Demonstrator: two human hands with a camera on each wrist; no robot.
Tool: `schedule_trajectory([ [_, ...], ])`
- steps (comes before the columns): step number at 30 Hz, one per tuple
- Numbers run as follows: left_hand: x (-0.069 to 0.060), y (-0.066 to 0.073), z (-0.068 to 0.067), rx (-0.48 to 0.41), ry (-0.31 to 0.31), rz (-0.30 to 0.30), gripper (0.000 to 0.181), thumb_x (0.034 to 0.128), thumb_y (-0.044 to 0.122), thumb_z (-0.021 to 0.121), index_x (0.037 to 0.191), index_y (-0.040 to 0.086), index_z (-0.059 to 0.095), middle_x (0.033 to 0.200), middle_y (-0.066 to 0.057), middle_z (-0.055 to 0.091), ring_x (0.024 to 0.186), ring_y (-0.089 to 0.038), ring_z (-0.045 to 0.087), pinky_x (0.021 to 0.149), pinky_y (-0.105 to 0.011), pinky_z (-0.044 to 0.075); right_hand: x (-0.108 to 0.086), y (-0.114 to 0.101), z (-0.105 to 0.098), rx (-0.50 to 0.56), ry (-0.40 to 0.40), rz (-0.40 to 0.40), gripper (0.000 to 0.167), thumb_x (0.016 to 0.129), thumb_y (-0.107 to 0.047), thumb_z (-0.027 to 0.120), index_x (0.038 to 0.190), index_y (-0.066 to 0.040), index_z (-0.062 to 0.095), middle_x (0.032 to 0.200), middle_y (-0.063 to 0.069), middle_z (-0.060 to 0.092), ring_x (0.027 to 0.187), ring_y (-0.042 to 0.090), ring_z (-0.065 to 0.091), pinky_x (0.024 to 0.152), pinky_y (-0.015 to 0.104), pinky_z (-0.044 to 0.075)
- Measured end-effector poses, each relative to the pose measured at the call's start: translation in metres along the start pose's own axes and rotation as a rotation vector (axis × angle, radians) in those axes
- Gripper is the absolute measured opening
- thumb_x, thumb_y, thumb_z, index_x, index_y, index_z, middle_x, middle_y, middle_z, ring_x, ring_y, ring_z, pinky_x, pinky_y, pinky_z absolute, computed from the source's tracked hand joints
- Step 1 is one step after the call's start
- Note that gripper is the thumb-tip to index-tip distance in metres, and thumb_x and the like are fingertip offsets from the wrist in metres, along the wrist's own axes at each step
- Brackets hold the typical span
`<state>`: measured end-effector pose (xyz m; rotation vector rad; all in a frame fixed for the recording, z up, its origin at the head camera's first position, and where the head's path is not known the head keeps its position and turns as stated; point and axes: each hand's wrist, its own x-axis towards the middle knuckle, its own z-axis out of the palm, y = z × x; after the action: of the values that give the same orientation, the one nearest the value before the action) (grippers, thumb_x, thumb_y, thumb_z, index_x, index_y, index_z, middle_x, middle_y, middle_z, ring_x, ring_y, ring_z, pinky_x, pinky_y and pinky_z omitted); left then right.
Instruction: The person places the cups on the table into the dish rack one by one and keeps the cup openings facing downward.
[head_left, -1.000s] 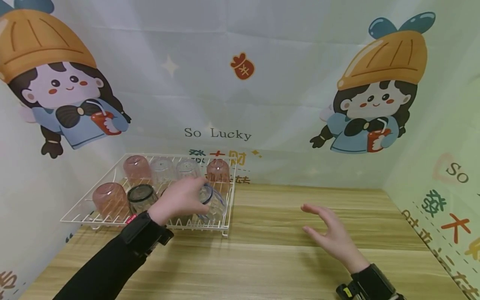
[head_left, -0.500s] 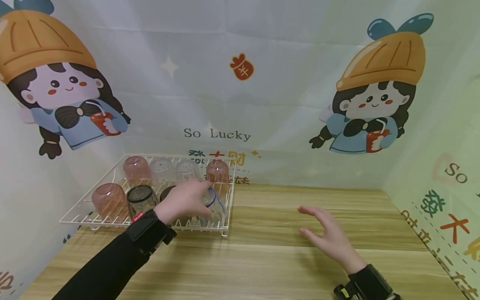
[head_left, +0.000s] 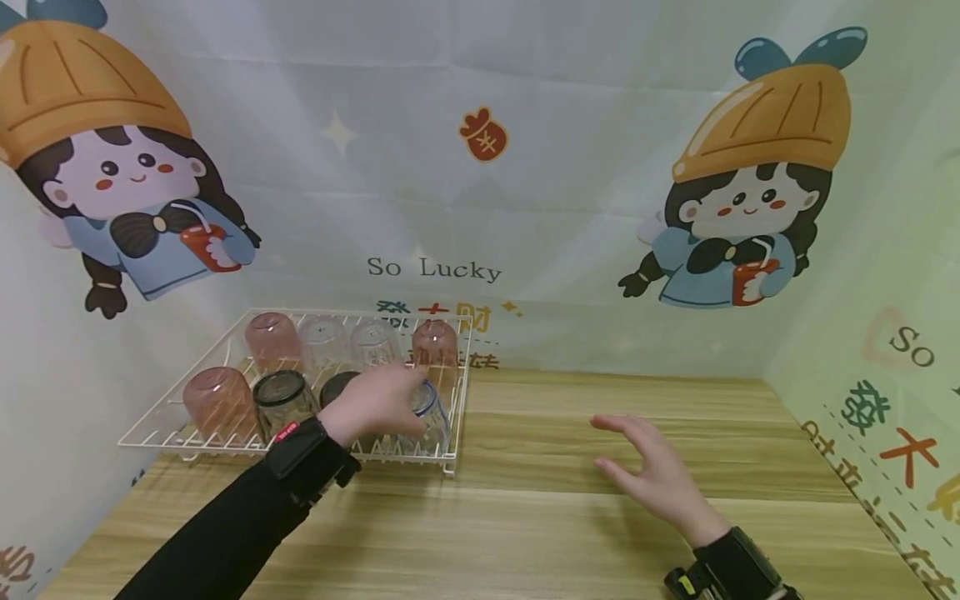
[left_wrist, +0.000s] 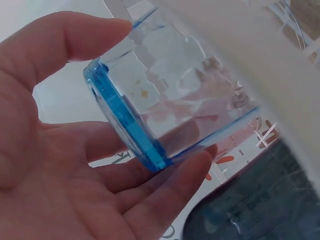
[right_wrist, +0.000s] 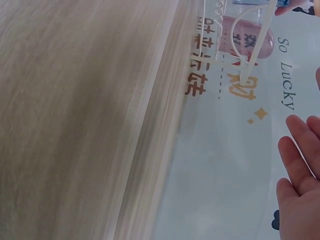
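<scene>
A clear drinking glass with blue-tinted edges (head_left: pixel 432 421) stands upside down at the front right corner of a white wire dish rack (head_left: pixel 452 459). My left hand (head_left: pixel 375 402) reaches over the rack from the left and holds this glass near its base, thumb on the near side. In the left wrist view, the thumb and fingers lie on opposite sides of the glass (left_wrist: pixel 165 85), with its thick blue base toward the palm. My right hand (head_left: pixel 660 477) hovers over the wooden table with fingers and thumb apart, touching nothing.
Front row: a pink glass (head_left: pixel 219 407), a dark grey glass (head_left: pixel 285 404) and another dark glass (head_left: pixel 335 388), partly hidden by my left hand. Back row: pink (head_left: pixel 273 340) and clear glasses (head_left: pixel 324 340), all upside down. A printed cloth (head_left: pixel 555 208) hangs behind the wooden table (head_left: pixel 540 533).
The blue-edged glass has gone from tilted to nearly upright on the rack. My left hand has shifted slightly right and down. The right hand has drifted slightly left.
</scene>
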<state>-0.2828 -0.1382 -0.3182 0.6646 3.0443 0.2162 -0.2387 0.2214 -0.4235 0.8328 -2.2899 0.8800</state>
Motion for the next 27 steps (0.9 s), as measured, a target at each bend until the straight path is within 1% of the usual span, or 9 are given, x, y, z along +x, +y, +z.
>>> schedule_trajectory([
  [3,0.001,0.001,0.0,0.002,-0.022,-0.007,0.08,0.0716,0.026,0.07,0.141,0.0,0.041,0.13,-0.019,0.056,0.117,-0.035,0.054,0.094,-0.048,0.047,0.0,0.0,0.001,-0.002,-0.003,0.005,0.052,0.074,-0.005,0.077,0.123,-0.004,0.059,0.121,0.006,0.064,0.112,0.022,0.054,0.103,0.014,0.032],
  [6,0.001,0.002,-0.001,0.005,-0.034,-0.014,0.082,0.0723,0.025,0.069,0.143,-0.002,0.037,0.133,-0.022,0.053,0.119,-0.037,0.052,0.095,-0.049,0.047,0.0,0.001,0.002,0.006,0.0,0.002,0.052,0.074,-0.005,0.077,0.123,-0.004,0.059,0.121,0.006,0.064,0.113,0.023,0.053,0.105,0.01,0.028],
  [11,0.002,0.002,0.0,0.014,-0.031,-0.016,0.078,0.0757,0.025,0.067,0.142,-0.003,0.037,0.133,-0.025,0.051,0.12,-0.039,0.051,0.095,-0.051,0.046,0.0,0.003,0.004,0.006,0.005,-0.012,0.052,0.074,-0.004,0.077,0.123,-0.005,0.059,0.12,0.006,0.064,0.113,0.023,0.053,0.106,0.008,0.024],
  [17,0.002,0.0,0.003,0.005,-0.029,-0.02,0.077,0.0778,0.026,0.066,0.143,-0.002,0.036,0.137,-0.023,0.049,0.123,-0.037,0.049,0.096,-0.049,0.045,0.0,0.003,0.005,0.008,0.006,-0.011,0.052,0.074,-0.004,0.077,0.123,-0.004,0.059,0.12,0.007,0.064,0.114,0.025,0.053,0.109,0.008,0.019],
  [20,0.0,0.001,0.004,-0.017,-0.026,-0.008,0.08,0.0788,0.028,0.066,0.145,-0.002,0.033,0.141,-0.023,0.045,0.127,-0.037,0.045,0.1,-0.05,0.043,0.001,0.0,0.003,0.0,0.008,-0.02,0.052,0.073,-0.004,0.077,0.122,-0.003,0.059,0.12,0.007,0.064,0.113,0.025,0.054,0.111,0.012,0.021],
  [23,-0.003,0.002,0.006,-0.04,-0.011,0.006,0.082,0.0815,0.032,0.066,0.146,-0.001,0.029,0.146,-0.023,0.039,0.132,-0.038,0.039,0.106,-0.051,0.038,0.003,-0.004,0.001,-0.01,0.008,-0.032,0.052,0.073,-0.003,0.077,0.122,-0.002,0.059,0.12,0.008,0.064,0.112,0.026,0.055,0.112,0.015,0.023],
  [25,-0.005,0.003,0.007,-0.045,0.011,0.016,0.082,0.0833,0.035,0.065,0.147,-0.001,0.027,0.147,-0.023,0.037,0.134,-0.039,0.037,0.108,-0.051,0.035,0.003,-0.007,0.0,-0.023,0.01,-0.043,0.052,0.073,-0.003,0.077,0.121,-0.001,0.059,0.119,0.008,0.064,0.11,0.026,0.056,0.111,0.024,0.028],
  [27,-0.008,0.004,0.008,-0.055,0.035,0.019,0.082,0.0846,0.037,0.064,0.148,0.0,0.026,0.148,-0.023,0.034,0.135,-0.039,0.034,0.11,-0.05,0.033,0.004,-0.01,-0.001,-0.04,0.009,-0.049,0.052,0.073,-0.004,0.077,0.121,-0.002,0.059,0.118,0.008,0.064,0.11,0.025,0.056,0.109,0.028,0.031],
])
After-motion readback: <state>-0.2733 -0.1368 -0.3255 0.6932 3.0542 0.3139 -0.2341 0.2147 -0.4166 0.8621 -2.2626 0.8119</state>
